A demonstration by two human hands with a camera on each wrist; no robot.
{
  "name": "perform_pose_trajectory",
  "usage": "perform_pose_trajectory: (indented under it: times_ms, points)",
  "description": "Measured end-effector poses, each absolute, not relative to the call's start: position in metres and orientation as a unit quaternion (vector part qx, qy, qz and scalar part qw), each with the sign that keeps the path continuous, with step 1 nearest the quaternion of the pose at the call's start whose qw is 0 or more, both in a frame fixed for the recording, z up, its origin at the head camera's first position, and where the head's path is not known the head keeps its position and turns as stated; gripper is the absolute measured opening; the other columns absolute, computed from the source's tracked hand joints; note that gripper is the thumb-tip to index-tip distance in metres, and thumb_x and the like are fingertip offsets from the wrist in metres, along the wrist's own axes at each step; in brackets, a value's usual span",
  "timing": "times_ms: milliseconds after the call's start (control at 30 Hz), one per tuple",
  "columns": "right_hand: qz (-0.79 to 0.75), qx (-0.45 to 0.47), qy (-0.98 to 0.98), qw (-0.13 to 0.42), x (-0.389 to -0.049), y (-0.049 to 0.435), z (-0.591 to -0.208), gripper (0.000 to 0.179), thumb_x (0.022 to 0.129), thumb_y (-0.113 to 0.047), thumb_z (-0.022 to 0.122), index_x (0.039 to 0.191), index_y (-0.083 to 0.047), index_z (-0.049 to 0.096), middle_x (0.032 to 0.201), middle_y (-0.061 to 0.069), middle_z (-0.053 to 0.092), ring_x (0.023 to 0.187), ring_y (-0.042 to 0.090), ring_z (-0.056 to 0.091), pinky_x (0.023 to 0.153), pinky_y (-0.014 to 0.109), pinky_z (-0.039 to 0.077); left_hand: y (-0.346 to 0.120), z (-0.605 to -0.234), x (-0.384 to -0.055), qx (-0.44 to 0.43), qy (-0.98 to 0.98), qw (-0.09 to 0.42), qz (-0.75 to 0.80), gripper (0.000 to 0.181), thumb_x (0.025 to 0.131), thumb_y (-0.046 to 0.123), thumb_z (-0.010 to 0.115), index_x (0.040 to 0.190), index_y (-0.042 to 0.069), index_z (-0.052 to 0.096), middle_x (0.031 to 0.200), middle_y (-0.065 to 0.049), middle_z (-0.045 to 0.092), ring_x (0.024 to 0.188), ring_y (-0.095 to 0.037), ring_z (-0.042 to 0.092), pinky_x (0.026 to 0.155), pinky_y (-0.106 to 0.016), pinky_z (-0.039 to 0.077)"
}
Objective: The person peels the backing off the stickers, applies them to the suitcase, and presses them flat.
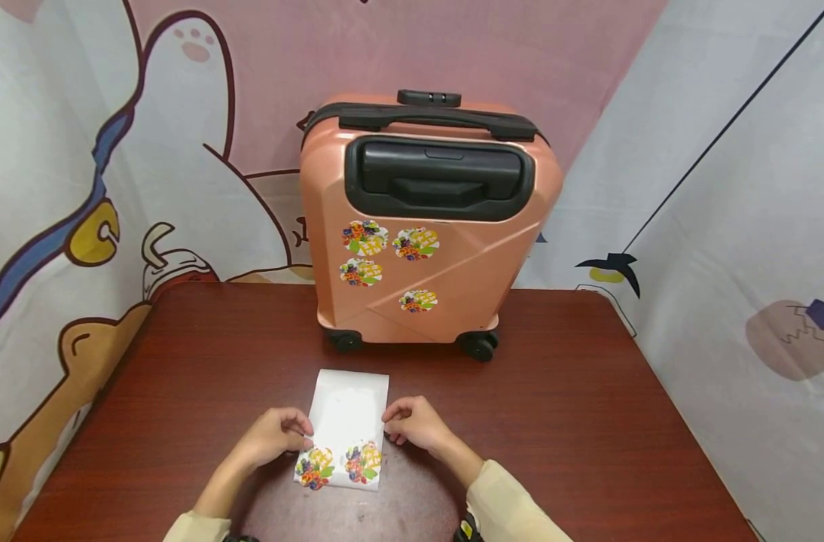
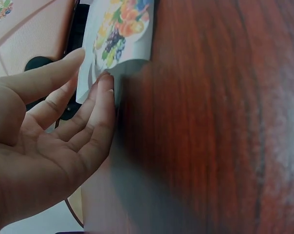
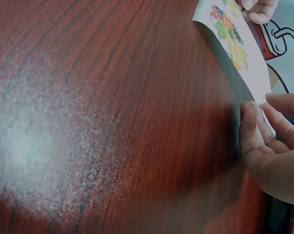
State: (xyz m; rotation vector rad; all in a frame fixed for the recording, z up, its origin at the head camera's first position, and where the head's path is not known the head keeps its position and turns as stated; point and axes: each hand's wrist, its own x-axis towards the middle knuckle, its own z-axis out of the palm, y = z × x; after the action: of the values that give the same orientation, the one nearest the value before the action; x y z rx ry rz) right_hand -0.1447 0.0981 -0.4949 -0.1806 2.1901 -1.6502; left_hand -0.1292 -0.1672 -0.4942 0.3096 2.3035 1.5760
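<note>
A white sticker sheet [image 1: 347, 410] lies near the front of the table, with two round fruit-print stickers at its near end, a left one [image 1: 315, 468] and a right one [image 1: 363, 462]. My left hand [image 1: 270, 436] pinches the sheet's left edge between thumb and fingers, just above the left sticker. On the opposite side, my right hand [image 1: 422, 425] holds the right edge with thumb above and fingers beneath. In the left wrist view the near edge of the sheet [image 2: 142, 51] bows up slightly off the wood.
Behind the sheet an orange-pink suitcase [image 1: 446, 263] stands upright on black wheels [image 1: 480, 346]. Several similar fruit stickers [image 1: 416, 244] are on its lower front, below the black recessed handle [image 1: 439, 177]. The brown table [image 1: 588, 421] backs onto a printed cloth [image 1: 453, 45].
</note>
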Motion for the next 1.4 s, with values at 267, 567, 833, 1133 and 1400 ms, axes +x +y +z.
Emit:
perform_pose_trajectory:
  times_ms: [267, 567, 833, 1133, 1400]
  points:
    - [-0.585, -0.07, 0.773, 0.236, -0.1408, 0.1006, -0.498, 0.006, 0.078, 0.006, 0.063, 0.083, 0.009, 0.062, 0.064, 0.016, 0.061, 0.047, 0.015, 0.056, 0.041, 0.024, 0.044, -0.1705, -0.4954, -0.1247, 0.112, 0.797, 0.18, 0.565, 0.018, 0.068, -0.003, 0.069, 0.08, -0.009, 0.058, 0.07, -0.008, 0.058, 0.064, -0.013, 0.052, 0.054, -0.022, 0.044]
    - [-0.601, -0.074, 0.756, 0.248, -0.1378, 0.1012, -0.4984, 0.008, 0.078, 0.006, 0.063, 0.085, 0.011, 0.061, 0.067, 0.016, 0.062, 0.05, 0.016, 0.057, 0.046, 0.03, 0.05, -0.1709, -0.4975, -0.1202, 0.088, 0.773, 0.21, 0.593, 0.017, 0.07, -0.008, 0.066, 0.082, -0.015, 0.056, 0.07, -0.009, 0.057, 0.064, -0.015, 0.054, 0.057, -0.025, 0.05]
    - [-0.626, -0.084, 0.741, 0.228, -0.1382, 0.0999, -0.4974, 0.012, 0.077, 0.009, 0.063, 0.087, 0.015, 0.06, 0.07, 0.011, 0.061, 0.059, 0.015, 0.058, 0.057, 0.034, 0.053, -0.1703, -0.4986, -0.121, 0.074, 0.751, 0.222, 0.617, 0.018, 0.071, -0.012, 0.063, 0.084, -0.019, 0.054, 0.069, -0.008, 0.056, 0.065, -0.016, 0.055, 0.059, -0.027, 0.052]
    - [-0.665, -0.05, 0.708, 0.235, -0.1392, 0.0979, -0.4993, 0.012, 0.075, 0.016, 0.059, 0.087, 0.019, 0.057, 0.068, 0.01, 0.056, 0.057, 0.018, 0.06, 0.059, 0.038, 0.054, -0.169, -0.4993, -0.1217, 0.06, 0.749, 0.224, 0.621, 0.017, 0.073, -0.012, 0.062, 0.085, -0.02, 0.054, 0.071, -0.009, 0.056, 0.066, -0.017, 0.056, 0.06, -0.029, 0.053]
    - [-0.654, -0.045, 0.711, 0.254, -0.1381, 0.0974, -0.4984, 0.01, 0.076, 0.013, 0.06, 0.086, 0.015, 0.059, 0.065, 0.012, 0.059, 0.053, 0.016, 0.058, 0.054, 0.035, 0.053, -0.167, -0.4988, -0.1233, 0.056, 0.76, 0.207, 0.614, 0.022, 0.075, -0.005, 0.066, 0.088, -0.018, 0.055, 0.074, -0.01, 0.057, 0.068, -0.016, 0.057, 0.063, -0.031, 0.053]
